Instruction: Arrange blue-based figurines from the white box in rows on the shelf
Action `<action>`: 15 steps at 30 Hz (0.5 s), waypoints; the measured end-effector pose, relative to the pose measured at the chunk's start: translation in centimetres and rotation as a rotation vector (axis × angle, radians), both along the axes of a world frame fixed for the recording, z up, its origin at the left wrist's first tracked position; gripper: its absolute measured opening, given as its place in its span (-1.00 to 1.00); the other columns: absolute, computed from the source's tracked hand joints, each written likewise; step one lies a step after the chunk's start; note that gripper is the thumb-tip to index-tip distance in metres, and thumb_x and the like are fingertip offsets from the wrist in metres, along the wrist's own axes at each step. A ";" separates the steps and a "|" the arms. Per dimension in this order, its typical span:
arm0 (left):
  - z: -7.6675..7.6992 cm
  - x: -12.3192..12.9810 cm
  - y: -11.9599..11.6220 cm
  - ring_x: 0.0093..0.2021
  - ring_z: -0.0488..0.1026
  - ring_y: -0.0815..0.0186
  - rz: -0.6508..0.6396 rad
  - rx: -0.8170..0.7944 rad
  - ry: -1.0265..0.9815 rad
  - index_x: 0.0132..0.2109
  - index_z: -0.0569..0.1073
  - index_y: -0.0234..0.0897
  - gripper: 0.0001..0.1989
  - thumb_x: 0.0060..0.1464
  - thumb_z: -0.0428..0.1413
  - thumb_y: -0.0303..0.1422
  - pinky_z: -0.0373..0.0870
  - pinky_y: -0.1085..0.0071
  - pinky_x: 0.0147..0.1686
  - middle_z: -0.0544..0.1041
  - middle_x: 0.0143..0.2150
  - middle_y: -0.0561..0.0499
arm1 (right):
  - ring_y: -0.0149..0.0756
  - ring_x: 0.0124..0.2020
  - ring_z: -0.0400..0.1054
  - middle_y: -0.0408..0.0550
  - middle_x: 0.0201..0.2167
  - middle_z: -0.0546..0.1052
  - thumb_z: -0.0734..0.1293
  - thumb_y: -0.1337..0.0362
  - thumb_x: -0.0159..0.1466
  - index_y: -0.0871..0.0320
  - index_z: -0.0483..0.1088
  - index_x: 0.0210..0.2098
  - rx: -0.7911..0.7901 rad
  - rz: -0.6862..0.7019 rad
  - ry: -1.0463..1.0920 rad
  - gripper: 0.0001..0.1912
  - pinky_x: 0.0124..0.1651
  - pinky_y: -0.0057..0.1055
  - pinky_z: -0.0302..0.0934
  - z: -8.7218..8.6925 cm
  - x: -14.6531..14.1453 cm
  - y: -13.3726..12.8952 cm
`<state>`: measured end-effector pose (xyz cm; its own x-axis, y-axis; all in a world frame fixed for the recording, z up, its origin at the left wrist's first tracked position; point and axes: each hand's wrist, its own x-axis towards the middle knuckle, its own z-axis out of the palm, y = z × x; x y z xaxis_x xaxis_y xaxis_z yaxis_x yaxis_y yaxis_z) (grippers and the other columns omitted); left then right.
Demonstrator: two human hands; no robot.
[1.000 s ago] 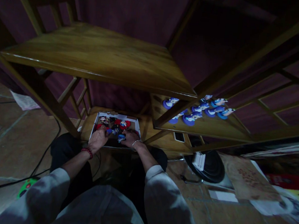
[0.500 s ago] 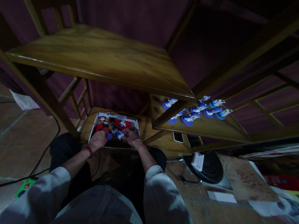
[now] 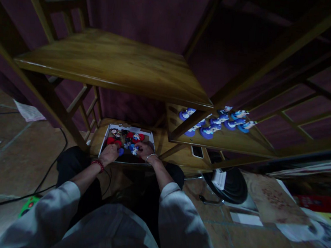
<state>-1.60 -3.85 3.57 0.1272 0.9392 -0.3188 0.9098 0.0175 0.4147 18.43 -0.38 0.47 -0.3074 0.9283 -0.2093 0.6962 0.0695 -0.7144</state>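
Observation:
A shallow white box (image 3: 151, 138) on the low wooden shelf holds several small figurines, some on red bases (image 3: 111, 140). My left hand (image 3: 110, 153), a red bead bracelet at its wrist, is closed at the box's front left by a round purple-blue base (image 3: 121, 151); the hand covers the rest of that piece. At the right side of the box my right hand (image 3: 144, 151), with a silver bangle, pinches a small blue-and-white figurine (image 3: 135, 150). Dim light blurs the fingertips of both hands.
Several purple- and blue-based figurines (image 3: 207, 131) stand on the raised shelf to the right. A wooden board (image 3: 115, 60) overhangs the box. A phone-like dark rectangle (image 3: 197, 151) lies on the lower shelf. A black round stool (image 3: 234, 187) and a green device (image 3: 27, 206) are on the floor.
Both hands stay inside the box with only slight finger movement. The blue-and-white figurine at my right hand has shifted a little. The view has moved slightly.

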 end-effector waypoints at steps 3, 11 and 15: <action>0.2 0.0 -0.1 -0.19 0.48 0.18 0.066 0.038 0.007 -0.14 0.42 -0.27 -0.72 0.07 -0.11 -0.37 0.30 0.42 -0.25 0.54 -0.26 -0.18 | -0.42 -0.32 0.38 -0.25 -0.40 0.50 0.30 0.47 0.02 0.04 0.41 -0.25 0.001 0.021 -0.020 -0.69 -0.18 -0.48 0.26 0.4 -0.1 -0.1; 0.2 0.0 -0.2 -0.25 0.49 0.11 0.242 0.135 0.011 -0.13 0.39 -0.33 -0.72 0.08 -0.12 -0.37 0.32 0.35 -0.30 0.53 -0.32 -0.22 | -0.43 -0.30 0.40 -0.20 -0.34 0.51 0.32 0.41 0.04 0.09 0.40 -0.24 0.003 0.012 0.050 -0.73 -0.17 -0.48 0.28 0.7 -2.0 0.3; 0.2 0.0 -0.2 -0.22 0.48 0.14 0.325 0.236 -0.081 -0.12 0.36 -0.37 -0.75 0.05 -0.10 -0.46 0.32 0.36 -0.28 0.51 -0.26 -0.23 | -0.42 -0.26 0.40 -0.18 -0.31 0.51 0.31 0.40 0.06 0.10 0.39 -0.23 0.042 -0.014 0.070 -0.75 -0.13 -0.46 0.28 0.2 -3.3 0.8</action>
<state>-1.60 -4.00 3.78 -0.1723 0.9808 -0.0912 0.8366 0.1946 0.5120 15.08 0.44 0.69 -0.3071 0.9401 -0.1482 0.6458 0.0914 -0.7581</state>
